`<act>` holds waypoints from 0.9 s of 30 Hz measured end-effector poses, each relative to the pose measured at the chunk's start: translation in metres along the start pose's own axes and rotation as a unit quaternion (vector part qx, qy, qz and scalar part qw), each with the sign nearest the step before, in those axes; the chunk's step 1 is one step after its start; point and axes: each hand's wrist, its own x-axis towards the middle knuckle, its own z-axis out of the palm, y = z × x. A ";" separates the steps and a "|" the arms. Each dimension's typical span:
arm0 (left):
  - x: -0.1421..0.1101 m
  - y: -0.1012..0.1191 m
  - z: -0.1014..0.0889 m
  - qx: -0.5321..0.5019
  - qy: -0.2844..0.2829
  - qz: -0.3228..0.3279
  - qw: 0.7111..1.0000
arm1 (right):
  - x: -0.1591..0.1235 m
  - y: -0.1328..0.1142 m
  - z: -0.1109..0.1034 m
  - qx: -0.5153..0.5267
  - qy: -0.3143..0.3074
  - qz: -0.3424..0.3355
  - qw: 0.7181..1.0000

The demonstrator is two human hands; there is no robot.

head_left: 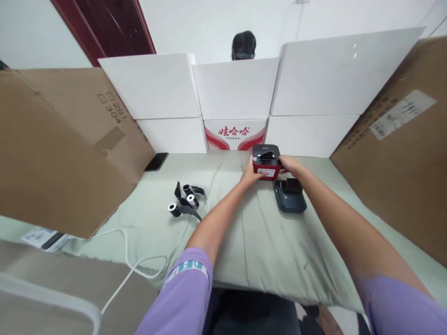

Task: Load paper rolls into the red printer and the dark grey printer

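Note:
A small red and black label printer [267, 161] stands at the far middle of the green-covered table [258, 242]. My left hand [250, 173] grips its left front corner. My right hand [288, 162] holds its right side, fingers wrapped on it. A dark grey lid or tray part [289, 195] lies just in front of the printer, below my right hand. Several black ribbon rolls with white cores [185, 201] lie to the left of my left forearm.
White foam boxes [233, 88] wall the back, one with a red logo [234, 133]. Large cardboard sheets stand at left [52, 149] and right [398, 149]. A black phone [157, 161] lies far left. A white cable [132, 260] trails off the near edge. A person's head [243, 45] shows behind the boxes.

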 end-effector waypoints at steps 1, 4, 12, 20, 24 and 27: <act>-0.003 0.000 0.002 0.007 0.002 -0.009 1.000 | 0.003 0.004 -0.004 0.005 0.001 0.006 1.000; -0.026 0.009 0.007 0.081 0.054 -0.039 0.994 | 0.005 0.021 -0.026 0.052 0.028 -0.008 0.998; -0.119 0.038 0.046 0.218 -0.215 -0.001 0.952 | -0.071 0.132 -0.024 0.245 0.134 -0.021 0.960; -0.151 0.046 -0.030 0.208 -0.150 -0.018 0.966 | -0.124 0.091 0.077 0.283 0.117 -0.156 0.939; -0.181 0.042 -0.078 0.233 -0.103 -0.045 0.966 | -0.132 0.071 0.125 0.271 0.098 -0.145 0.947; -0.193 0.032 -0.088 0.242 -0.082 -0.076 0.964 | -0.134 0.073 0.145 0.247 0.109 -0.109 0.957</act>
